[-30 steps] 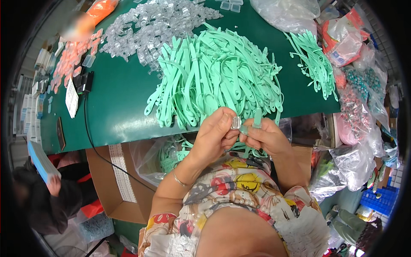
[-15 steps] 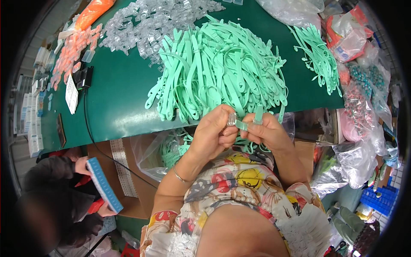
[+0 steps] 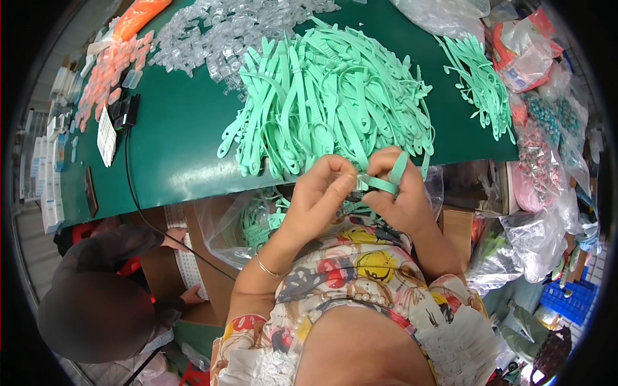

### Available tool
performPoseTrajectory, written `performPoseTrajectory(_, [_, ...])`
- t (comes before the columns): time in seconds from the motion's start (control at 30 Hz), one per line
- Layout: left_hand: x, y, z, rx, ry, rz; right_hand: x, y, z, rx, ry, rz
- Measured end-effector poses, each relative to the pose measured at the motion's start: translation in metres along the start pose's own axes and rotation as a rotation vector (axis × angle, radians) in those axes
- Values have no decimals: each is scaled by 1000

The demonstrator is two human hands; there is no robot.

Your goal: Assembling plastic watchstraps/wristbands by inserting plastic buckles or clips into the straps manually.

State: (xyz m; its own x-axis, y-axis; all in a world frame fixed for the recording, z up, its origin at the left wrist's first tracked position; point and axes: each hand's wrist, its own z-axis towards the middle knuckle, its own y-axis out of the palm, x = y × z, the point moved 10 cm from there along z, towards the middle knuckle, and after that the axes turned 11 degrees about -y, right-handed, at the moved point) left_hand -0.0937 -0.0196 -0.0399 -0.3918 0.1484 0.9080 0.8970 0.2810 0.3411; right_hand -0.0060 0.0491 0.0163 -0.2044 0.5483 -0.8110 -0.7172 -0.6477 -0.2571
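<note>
My left hand (image 3: 320, 198) pinches a small transparent plastic buckle (image 3: 360, 184) between thumb and fingers; the fingers partly cover it. A mint-green ribbed strap (image 3: 381, 184) runs from the buckle into my right hand (image 3: 412, 201), whose fingers are closed round it. The strap's free end sticks up beside the right fingers. Both hands are close together in front of the table edge. Just beyond them lies a large heap of mint-green straps (image 3: 335, 96). Behind it on the left spreads a pile of transparent buckles (image 3: 219, 42).
A smaller bunch of green straps (image 3: 477, 83) lies at the right of the green table (image 3: 180, 145). Orange pieces (image 3: 106, 77) and a black device with a cable (image 3: 127, 110) are on the left. Bags (image 3: 541, 154) crowd the right. Another person (image 3: 96, 315) reaches into a cardboard box (image 3: 154, 257).
The strap end now meets the buckle, where they were held side by side before. The other person has lowered the blue-edged tray into the box, and their hands moved right.
</note>
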Motion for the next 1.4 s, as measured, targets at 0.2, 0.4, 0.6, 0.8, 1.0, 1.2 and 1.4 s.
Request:
performPoseTrajectory(0.2, [14,-6,-5,63,138,203,9,5,-10,-33,82,242])
performPoseTrajectory(0.4, [11,-1,-9,-50,-27,179,25,22,-16,-84,224,536])
performPoseTrajectory(0.6, [-2,3,-8,-143,-105,-212,16,23,-12,-158,118,114])
performPoseTrajectory(0.8, [-13,2,-9,-178,-140,-356,3,23,-11,-159,64,92])
performPoseTrajectory(1.0, [-13,7,-12,-252,-175,-406,10,23,-17,-131,90,222])
performPoseTrajectory(1.2, [-18,6,-11,-244,-211,-401,-13,28,-10,-220,-173,-26])
performPoseTrajectory(1.4, [-28,14,-11,-352,-225,-629,-2,23,-16,-176,-88,49])
